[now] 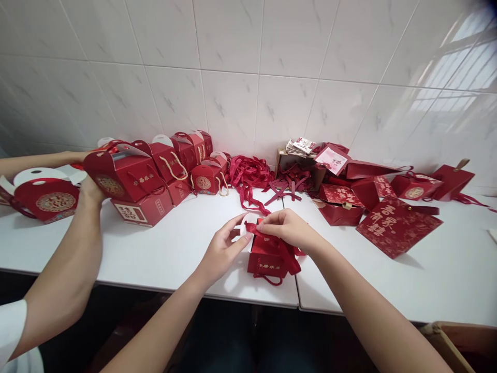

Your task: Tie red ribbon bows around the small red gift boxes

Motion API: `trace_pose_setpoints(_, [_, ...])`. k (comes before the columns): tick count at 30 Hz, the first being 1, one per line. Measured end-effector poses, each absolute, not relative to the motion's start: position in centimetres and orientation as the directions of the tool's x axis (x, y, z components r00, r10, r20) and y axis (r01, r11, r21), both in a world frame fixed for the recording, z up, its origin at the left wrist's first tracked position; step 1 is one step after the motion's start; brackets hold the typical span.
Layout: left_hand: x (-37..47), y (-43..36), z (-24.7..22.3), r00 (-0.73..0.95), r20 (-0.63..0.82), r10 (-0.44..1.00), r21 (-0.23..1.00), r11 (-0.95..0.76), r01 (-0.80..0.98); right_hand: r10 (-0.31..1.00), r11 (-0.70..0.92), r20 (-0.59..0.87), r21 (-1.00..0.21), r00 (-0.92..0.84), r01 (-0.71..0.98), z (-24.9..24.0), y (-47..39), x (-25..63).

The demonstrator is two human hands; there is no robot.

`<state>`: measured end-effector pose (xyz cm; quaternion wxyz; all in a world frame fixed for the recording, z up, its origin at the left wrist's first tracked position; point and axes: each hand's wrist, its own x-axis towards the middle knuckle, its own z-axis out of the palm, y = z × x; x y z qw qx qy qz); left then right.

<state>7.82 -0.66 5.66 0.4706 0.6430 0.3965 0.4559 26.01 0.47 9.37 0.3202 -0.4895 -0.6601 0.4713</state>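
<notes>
A small red gift box (267,263) with gold lettering and a red cord handle sits near the front edge of the white table. On its left side, my left hand (225,247) is closed around the raised white handle flap, thumb in front and fingers behind. My right hand (285,227) pinches a red ribbon (251,228) against the top of the box. More of that ribbon hangs loosely down the box's right side. The fingertips of my right hand partly cover the ribbon where it meets the flap.
Stacked red gift boxes (142,178) stand at left, where a co-worker's arms (77,243) reach in. Tangled red ribbon (250,172) lies by the tiled wall. Red bags (398,225) and boxes occupy the right side. A cardboard box (446,336) is below the table edge.
</notes>
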Motion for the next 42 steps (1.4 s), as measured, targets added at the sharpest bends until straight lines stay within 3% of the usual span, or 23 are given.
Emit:
trace_pose_setpoints(9, [7.9, 0.6, 6.3, 0.252, 0.142, 0.957, 0.985, -0.162, 0.057, 0.978, 0.104, 0.008, -0.888, -0.211, 0.448, 9.1, 1.2, 24.9])
trace_pose_setpoints(19, [7.7, 1.7, 7.4, 0.317, 0.192, 0.929, 0.976, -0.213, 0.034, 0.968, 0.241, 0.162, -0.803, -0.190, 0.546, 8.6, 0.8, 24.5])
trace_pose_setpoints(24, [8.1, 2.2, 8.1, 0.328, 0.263, 0.907, 0.921, -0.337, 0.193, 0.959, 0.282, 0.208, -0.778, -0.194, 0.561, 8.7, 0.8, 24.1])
trace_pose_setpoints(27, [7.9, 2.5, 7.6, 0.335, 0.292, 0.896, 0.884, -0.387, 0.264, 0.912, 0.396, 0.392, -0.762, -0.123, 0.512, 8.5, 0.5, 24.4])
trace_pose_setpoints(29, [7.1, 2.8, 6.7, 0.337, 0.307, 0.890, 0.813, -0.429, 0.394, 0.798, 0.519, 0.603, -0.690, 0.005, 0.504, 8.3, -0.1, 25.4])
trace_pose_setpoints(31, [5.5, 3.2, 5.6, 0.340, 0.322, 0.884, 0.605, -0.468, 0.644, 0.667, 0.584, 0.738, -0.603, 0.103, 0.543, 7.7, -0.8, 27.1])
trace_pose_setpoints(34, [2.7, 4.0, 4.1, 0.289, 0.331, 0.898, 0.271, -0.384, 0.883, 0.733, 0.504, 0.669, -0.654, 0.120, 0.564, 6.1, -2.1, 30.1])
trace_pose_setpoints(36, [1.6, 4.5, 3.8, 0.228, 0.356, 0.906, 0.221, -0.319, 0.922, 0.856, 0.382, 0.507, -0.751, 0.099, 0.539, 4.7, -2.7, 31.6])
trace_pose_setpoints(39, [2.2, 4.8, 4.2, 0.221, 0.391, 0.894, 0.334, -0.362, 0.870, 0.938, 0.279, 0.341, -0.843, 0.055, 0.460, 3.1, -3.1, 31.9])
trace_pose_setpoints(42, [5.2, 4.2, 5.0, 0.324, 0.341, 0.882, 0.701, -0.469, 0.538, 0.962, 0.250, 0.274, -0.902, 0.019, 0.352, 2.4, -2.9, 30.6])
